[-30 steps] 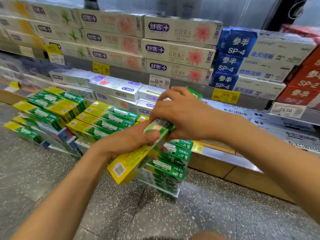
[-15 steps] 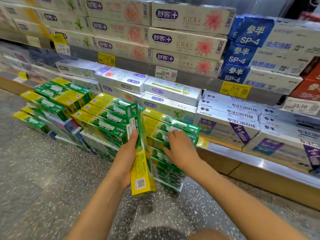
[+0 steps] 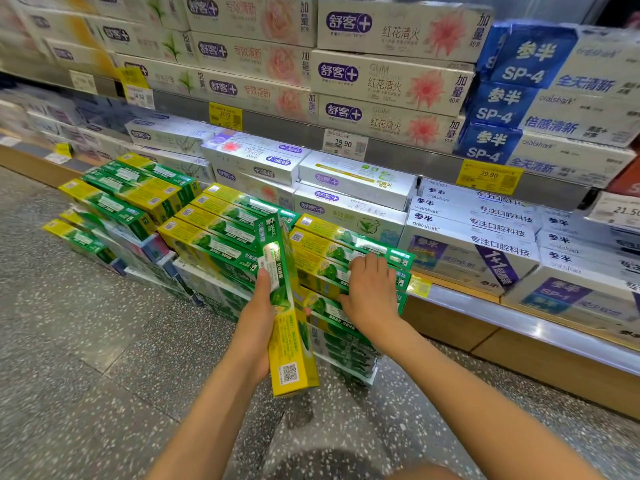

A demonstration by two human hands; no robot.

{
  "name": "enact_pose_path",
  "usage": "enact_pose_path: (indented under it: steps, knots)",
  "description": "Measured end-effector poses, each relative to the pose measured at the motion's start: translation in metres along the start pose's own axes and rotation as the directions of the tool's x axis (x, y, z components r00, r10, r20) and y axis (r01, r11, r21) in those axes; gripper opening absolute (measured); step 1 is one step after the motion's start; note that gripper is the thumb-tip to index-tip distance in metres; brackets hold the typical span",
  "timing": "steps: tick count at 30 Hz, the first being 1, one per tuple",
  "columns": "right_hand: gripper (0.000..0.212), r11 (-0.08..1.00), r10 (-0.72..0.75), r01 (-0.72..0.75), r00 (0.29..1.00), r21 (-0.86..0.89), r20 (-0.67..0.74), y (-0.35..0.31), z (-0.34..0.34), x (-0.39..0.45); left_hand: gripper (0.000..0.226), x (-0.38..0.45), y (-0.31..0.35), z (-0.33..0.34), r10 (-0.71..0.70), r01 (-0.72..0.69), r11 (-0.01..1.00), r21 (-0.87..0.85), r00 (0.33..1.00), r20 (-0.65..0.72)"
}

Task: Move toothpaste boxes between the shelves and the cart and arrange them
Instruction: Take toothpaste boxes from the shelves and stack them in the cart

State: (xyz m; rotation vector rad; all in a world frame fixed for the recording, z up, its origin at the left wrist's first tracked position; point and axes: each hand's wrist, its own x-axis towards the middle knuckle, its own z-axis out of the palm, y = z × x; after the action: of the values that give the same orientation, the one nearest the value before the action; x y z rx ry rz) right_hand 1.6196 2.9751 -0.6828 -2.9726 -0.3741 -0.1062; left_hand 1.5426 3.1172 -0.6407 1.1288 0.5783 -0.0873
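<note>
Gripping a long green-and-yellow cardboard toothpaste box [image 3: 284,306] near its middle, the left hand [image 3: 256,323] holds it nearly upright in front of the stacks, thumb on its face. The right hand [image 3: 372,292] rests with fingers bent over the stack of matching green-and-yellow boxes [image 3: 346,251] at the lower shelf [image 3: 519,320] edge; whether it pinches one I cannot tell. More such boxes [image 3: 131,199] lie piled leftward. White boxes with purple logos [image 3: 388,77] fill the upper shelf [image 3: 284,128].
</note>
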Motion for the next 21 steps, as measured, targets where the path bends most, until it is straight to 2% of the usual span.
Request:
enact_pose_path:
  steps: [4, 9, 11, 13, 15, 18, 21]
  knots:
    - [0.048, 1.0, -0.018, 0.018, 1.0, 0.003, 0.007, 0.0, -0.007, -0.002, 0.047, 0.003, 0.0, -0.006, -0.004, 0.003, 1.0, -0.027, 1.0, -0.006]
    - [0.052, 0.976, -0.198, 0.199, 0.98, -0.091, 0.029, 0.023, -0.056, -0.001, 0.047, 0.003, 0.024, -0.021, 0.031, -0.03, 0.999, -0.043, 0.999, 0.021]
    - [0.054, 0.909, -0.384, 0.375, 0.923, -0.179, -0.012, 0.04, -0.096, 0.001, 0.049, 0.002, 0.046, -0.027, 0.066, -0.058, 0.994, -0.091, 0.994, 0.09]
    - [0.054, 0.825, -0.527, 0.491, 0.847, -0.28, -0.069, 0.056, -0.14, 0.003, 0.053, -0.002, 0.068, -0.022, 0.091, -0.07, 0.99, -0.122, 0.981, 0.174]
    - [0.05, 0.719, -0.644, 0.597, 0.765, -0.356, -0.017, 0.063, -0.18, 0.003, 0.049, -0.005, 0.084, -0.007, 0.092, -0.064, 0.992, -0.109, 0.955, 0.283]
    - [0.045, 0.592, -0.742, 0.713, 0.664, -0.376, 0.093, 0.056, -0.22, 0.005, 0.05, -0.003, 0.089, 0.027, -0.013, 0.024, 0.999, -0.025, 0.924, 0.383]
    - [0.042, 0.546, -0.777, 0.773, 0.612, -0.324, 0.151, 0.043, -0.234, 0.007, 0.06, -0.006, 0.077, 0.059, -0.12, 0.119, 0.992, 0.03, 0.884, 0.453]
